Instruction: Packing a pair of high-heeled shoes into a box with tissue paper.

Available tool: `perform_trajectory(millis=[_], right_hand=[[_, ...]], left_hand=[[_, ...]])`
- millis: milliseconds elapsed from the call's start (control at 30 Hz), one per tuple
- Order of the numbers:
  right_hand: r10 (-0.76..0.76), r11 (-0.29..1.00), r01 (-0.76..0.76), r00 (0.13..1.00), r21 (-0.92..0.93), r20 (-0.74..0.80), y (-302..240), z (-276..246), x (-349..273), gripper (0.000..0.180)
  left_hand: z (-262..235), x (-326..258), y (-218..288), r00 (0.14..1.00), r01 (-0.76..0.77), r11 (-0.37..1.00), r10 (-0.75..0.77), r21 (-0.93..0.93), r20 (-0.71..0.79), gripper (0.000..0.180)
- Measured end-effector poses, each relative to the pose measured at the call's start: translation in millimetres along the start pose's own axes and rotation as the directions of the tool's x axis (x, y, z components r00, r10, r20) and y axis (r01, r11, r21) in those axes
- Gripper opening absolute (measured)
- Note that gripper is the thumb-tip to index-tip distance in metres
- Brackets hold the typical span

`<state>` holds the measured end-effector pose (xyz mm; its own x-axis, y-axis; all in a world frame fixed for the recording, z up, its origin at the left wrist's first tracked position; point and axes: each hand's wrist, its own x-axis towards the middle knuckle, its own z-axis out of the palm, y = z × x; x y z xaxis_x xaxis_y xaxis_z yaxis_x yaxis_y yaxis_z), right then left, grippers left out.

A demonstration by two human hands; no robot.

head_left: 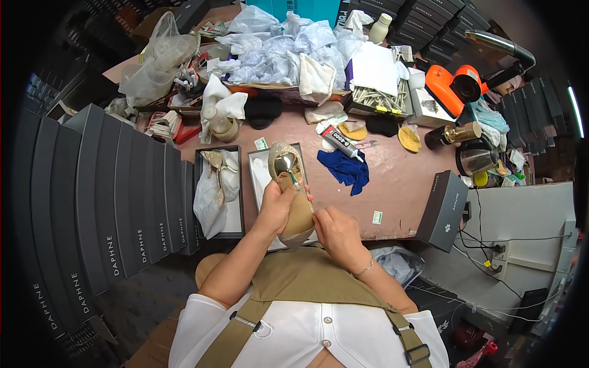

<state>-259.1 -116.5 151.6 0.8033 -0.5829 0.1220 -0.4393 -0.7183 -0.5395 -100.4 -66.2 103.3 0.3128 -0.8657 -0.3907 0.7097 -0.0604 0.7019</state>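
Note:
A shoe with a tan insole and a glittery toe is held in front of my chest, toe pointing away from me. My left hand is wrapped around its middle, thumb on the inside. A shiny, rounded metallic piece shows in the toe opening; I cannot tell whether it is part of the shoe. My right hand has its fingers curled and pinches the shoe's right edge near the heel. Beneath the shoe lies an open box with white paper. Left of it, another glittery shoe rests in a second open box.
Stacked dark shoeboxes line the left side. A glue tube lies by a blue cloth. Crumpled white paper and a tray of white sticks sit at the back. One dark box stands at the table's right edge.

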Motion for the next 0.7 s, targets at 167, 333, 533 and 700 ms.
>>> perform_trajectory(millis=[167, 333, 533, 700], right_hand=[[0.196, 0.965, -0.159, 0.966, 0.211, -0.169, 32, 1, -18, 0.006], [0.376, 0.781, -0.531, 0.82, 0.329, 0.431, 116, -11, -134, 0.009], [0.265, 0.909, -0.305, 0.949, 0.285, 0.17, 90, -30, -100, 0.023], [-0.098, 0.971, 0.111, 0.993, 0.212, -0.073, 25, -70, -19, 0.016]], left_hand=[[3, 1, 3, 0.998, 0.063, 0.992, -0.065, -0.114, -0.017, 0.021], [4, 3, 18, 0.988, 0.151, 0.965, -0.142, -0.216, 0.058, 0.024], [5, 9, 8, 0.977, 0.206, 0.932, -0.178, -0.298, 0.118, 0.021], [36, -1, 9, 0.996, 0.075, 0.985, -0.065, -0.159, 0.062, 0.022]])
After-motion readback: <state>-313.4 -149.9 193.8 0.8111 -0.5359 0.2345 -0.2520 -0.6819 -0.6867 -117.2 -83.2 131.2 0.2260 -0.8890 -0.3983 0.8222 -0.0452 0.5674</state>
